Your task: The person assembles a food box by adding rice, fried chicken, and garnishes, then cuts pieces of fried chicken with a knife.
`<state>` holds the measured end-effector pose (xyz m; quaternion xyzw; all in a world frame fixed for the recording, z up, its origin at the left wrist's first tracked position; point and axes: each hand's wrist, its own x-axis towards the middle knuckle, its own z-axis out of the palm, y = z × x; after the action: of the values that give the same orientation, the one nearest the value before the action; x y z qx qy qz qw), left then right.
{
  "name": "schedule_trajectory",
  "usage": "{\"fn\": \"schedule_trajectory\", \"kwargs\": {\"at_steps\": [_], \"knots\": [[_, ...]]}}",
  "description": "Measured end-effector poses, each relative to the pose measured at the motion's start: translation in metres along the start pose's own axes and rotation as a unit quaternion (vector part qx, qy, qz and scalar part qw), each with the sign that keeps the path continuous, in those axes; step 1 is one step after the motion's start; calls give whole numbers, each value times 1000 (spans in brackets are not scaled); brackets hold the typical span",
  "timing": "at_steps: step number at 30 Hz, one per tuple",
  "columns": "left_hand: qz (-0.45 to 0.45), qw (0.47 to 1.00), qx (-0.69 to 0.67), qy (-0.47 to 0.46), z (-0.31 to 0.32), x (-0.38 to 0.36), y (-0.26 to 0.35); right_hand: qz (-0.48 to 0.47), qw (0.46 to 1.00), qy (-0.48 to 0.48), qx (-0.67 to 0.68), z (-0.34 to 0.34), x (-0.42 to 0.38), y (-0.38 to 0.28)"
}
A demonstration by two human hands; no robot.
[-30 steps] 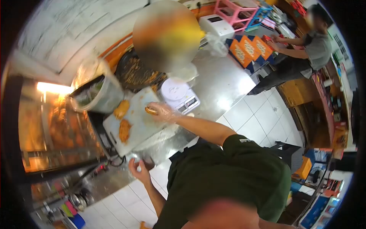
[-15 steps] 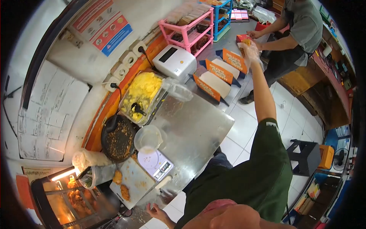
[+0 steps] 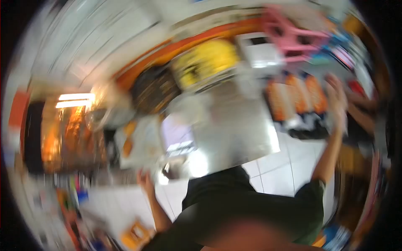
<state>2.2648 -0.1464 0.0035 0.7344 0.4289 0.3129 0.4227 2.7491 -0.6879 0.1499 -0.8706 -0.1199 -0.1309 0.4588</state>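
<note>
Everything is smeared by motion. My right hand (image 3: 336,98) reaches out beside the row of orange and dark blue boxes (image 3: 296,94) at the right end of the counter; its fingers are too blurred to show a grip or anything held. Low on the left, my left hand (image 3: 145,183) hangs at the counter's front edge, fingers apart and nothing visible in them. Near it are a white board (image 3: 142,144) with brown fried pieces (image 3: 127,147) and a pale scale (image 3: 176,133).
A yellow-filled tub (image 3: 207,62), a dark pan (image 3: 155,90) and a white device (image 3: 261,54) line the back of the steel counter (image 3: 238,129). A lit warmer (image 3: 71,134) stands left, a pink rack (image 3: 289,35) back right. A co-worker's arm (image 3: 362,111) shows at far right.
The view has swung and blurred, so the counter appears more level. My right hand now appears beside the boxes' outer end; the fried piece seen in it earlier cannot be made out.
</note>
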Motion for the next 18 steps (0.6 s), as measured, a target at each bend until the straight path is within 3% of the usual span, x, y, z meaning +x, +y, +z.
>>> {"fn": "schedule_trajectory", "kwargs": {"at_steps": [2,3,4,5,7,8,9,10,13,15,18], "knots": [[-16,1000,0,23,-15,26,-19,-21,989,-64,134,37,-44,-48],[55,996,39,56,-24,44,-42,-30,976,-102,192,59,-70,-69],[68,993,87,49,-33,60,-44,-39,960,-152,232,85,-98,-89],[28,991,127,44,-34,73,-20,-47,941,-217,254,114,-127,-108],[30,985,159,51,-45,106,-24,-109,920,-349,144,182,-185,-165],[28,986,153,57,-51,125,-38,-141,865,-425,226,220,-214,-188],[104,974,195,52,-57,143,-58,-172,834,-487,194,255,-239,-216],[181,954,235,47,-61,159,-72,-274,827,-459,173,290,-268,-223],[166,950,263,-14,-67,189,-68,-304,818,-487,39,358,-317,-265],[138,948,278,-71,-74,210,-83,-411,773,-449,-180,400,-343,-274],[101,939,280,-170,-86,226,-94,-377,744,-477,-277,446,-358,-266]]}}
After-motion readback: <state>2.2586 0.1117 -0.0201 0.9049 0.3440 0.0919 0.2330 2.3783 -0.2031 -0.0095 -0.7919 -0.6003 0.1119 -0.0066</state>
